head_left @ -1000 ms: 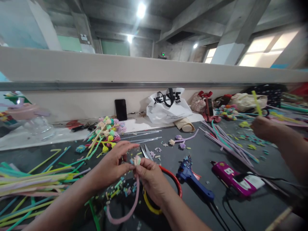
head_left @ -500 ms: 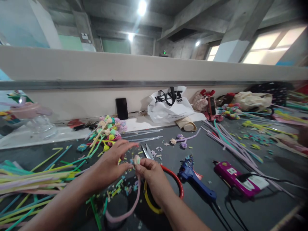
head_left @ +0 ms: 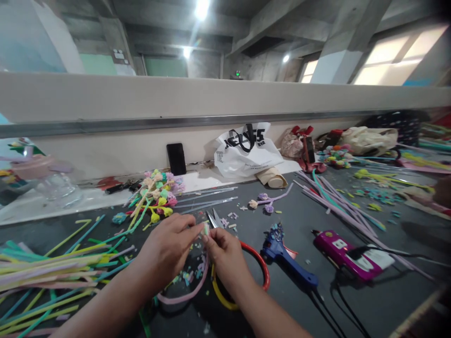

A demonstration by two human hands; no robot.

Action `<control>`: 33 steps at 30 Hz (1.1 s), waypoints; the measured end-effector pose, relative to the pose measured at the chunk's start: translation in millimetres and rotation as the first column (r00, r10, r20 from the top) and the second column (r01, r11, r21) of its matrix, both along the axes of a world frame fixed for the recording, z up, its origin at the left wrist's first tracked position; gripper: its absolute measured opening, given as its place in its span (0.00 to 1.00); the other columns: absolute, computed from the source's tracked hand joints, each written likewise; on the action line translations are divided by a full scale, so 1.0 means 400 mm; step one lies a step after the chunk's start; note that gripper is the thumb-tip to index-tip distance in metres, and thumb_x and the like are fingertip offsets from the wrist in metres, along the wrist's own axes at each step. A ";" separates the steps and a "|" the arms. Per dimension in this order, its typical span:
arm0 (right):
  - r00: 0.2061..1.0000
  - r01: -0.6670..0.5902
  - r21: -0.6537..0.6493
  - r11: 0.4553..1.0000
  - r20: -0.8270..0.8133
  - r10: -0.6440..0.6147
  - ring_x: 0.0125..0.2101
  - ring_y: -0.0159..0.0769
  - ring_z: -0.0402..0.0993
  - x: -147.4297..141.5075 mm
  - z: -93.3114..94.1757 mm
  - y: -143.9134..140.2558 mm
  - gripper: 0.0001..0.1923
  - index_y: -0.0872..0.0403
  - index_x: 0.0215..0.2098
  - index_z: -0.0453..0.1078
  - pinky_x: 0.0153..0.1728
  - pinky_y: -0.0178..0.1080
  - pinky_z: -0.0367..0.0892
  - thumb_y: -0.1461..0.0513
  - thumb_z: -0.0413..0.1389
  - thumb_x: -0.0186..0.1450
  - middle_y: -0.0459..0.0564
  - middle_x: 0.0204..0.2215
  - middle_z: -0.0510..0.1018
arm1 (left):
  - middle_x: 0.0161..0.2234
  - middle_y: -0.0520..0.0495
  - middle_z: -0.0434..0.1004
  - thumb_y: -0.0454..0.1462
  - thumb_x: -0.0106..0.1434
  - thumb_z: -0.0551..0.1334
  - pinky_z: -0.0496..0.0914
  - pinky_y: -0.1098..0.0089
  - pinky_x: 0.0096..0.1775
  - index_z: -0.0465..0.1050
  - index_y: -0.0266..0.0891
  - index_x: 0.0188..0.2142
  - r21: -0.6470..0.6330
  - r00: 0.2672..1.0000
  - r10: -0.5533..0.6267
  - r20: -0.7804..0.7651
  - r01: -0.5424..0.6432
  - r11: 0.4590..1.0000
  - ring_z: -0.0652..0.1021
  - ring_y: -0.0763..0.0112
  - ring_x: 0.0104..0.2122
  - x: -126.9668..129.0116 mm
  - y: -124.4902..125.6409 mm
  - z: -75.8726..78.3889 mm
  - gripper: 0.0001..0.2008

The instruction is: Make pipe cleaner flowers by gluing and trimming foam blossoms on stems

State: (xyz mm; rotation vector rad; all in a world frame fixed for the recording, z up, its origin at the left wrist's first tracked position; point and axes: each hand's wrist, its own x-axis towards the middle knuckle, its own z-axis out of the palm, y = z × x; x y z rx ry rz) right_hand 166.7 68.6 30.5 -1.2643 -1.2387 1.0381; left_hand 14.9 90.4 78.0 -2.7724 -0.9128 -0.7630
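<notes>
1. The desk [head_left: 352, 305], a dark surface, carries everything; the pink pipe cleaner [head_left: 183, 296] lies on it just below both hands, its long axis curving from low left up to the right, where its upper end rises into the fingers.
2. The left hand [head_left: 165, 253] comes in from the lower left and the right hand [head_left: 225, 256] from the lower right; they meet fingertip to fingertip, so both are equally near the worked end.
3. Both hands are pressed together in a pinch on a small pale bud [head_left: 205, 229] at the top of the pink pipe cleaner, just in front of the scissors [head_left: 214, 219].
4. A yellow and red ring [head_left: 259, 272] lies under the right wrist, touching the pink stem's right side; the blue glue gun [head_left: 285, 260] sits apart to the right.
5. Hidden: the bud is mostly covered by fingertips, so its shape and whether it is joined to the stem cannot be told; the pipe cleaner's lower left end disappears beneath the left forearm.
</notes>
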 end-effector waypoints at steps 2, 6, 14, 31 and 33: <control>1.000 0.018 -0.010 1.000 0.009 -0.018 0.19 0.27 0.54 0.000 -0.002 0.002 0.10 0.55 0.21 0.61 0.20 0.30 0.52 0.58 0.52 0.56 0.39 0.16 0.59 | 0.37 0.41 0.71 0.29 0.60 0.51 0.68 0.63 0.39 0.69 0.35 0.45 0.003 1.000 -0.006 0.012 0.006 1.000 0.71 0.63 0.37 0.001 0.001 -0.006 0.15; 0.995 0.046 0.012 0.999 0.089 -0.047 0.20 0.28 0.54 -0.001 -0.010 0.005 0.11 0.56 0.20 0.61 0.22 0.31 0.52 0.58 0.52 0.57 0.40 0.17 0.60 | 0.37 0.43 0.70 0.31 0.61 0.54 0.67 0.67 0.41 0.71 0.37 0.39 -0.072 0.986 0.013 0.167 -0.001 0.997 0.71 0.67 0.38 0.005 0.011 -0.023 0.09; 0.960 0.052 0.074 0.996 0.273 -0.070 0.22 0.29 0.59 -0.003 -0.008 -0.008 0.09 0.55 0.20 0.64 0.23 0.31 0.53 0.61 0.52 0.57 0.41 0.17 0.63 | 0.30 0.49 0.68 0.30 0.59 0.56 0.65 0.71 0.36 0.68 0.37 0.29 -0.285 0.960 0.073 0.270 0.008 0.958 0.70 0.72 0.32 0.013 0.013 -0.019 0.04; 0.952 0.115 0.037 0.993 0.282 -0.121 0.20 0.29 0.58 -0.004 -0.007 -0.006 0.10 0.55 0.18 0.63 0.21 0.30 0.53 0.61 0.53 0.56 0.40 0.16 0.62 | 0.26 0.49 0.70 0.29 0.57 0.57 0.67 0.73 0.32 0.72 0.37 0.26 -0.309 0.944 0.116 0.310 -0.016 0.951 0.72 0.73 0.29 0.020 0.006 -0.008 0.07; 0.939 0.125 0.059 0.990 0.315 -0.137 0.21 0.29 0.60 -0.002 0.001 -0.008 0.10 0.55 0.19 0.63 0.22 0.30 0.53 0.60 0.52 0.57 0.41 0.16 0.63 | 0.28 0.48 0.71 0.29 0.57 0.57 0.67 0.72 0.33 0.73 0.37 0.28 -0.280 0.938 0.132 0.321 -0.039 0.959 0.73 0.72 0.30 0.016 0.006 -0.004 0.07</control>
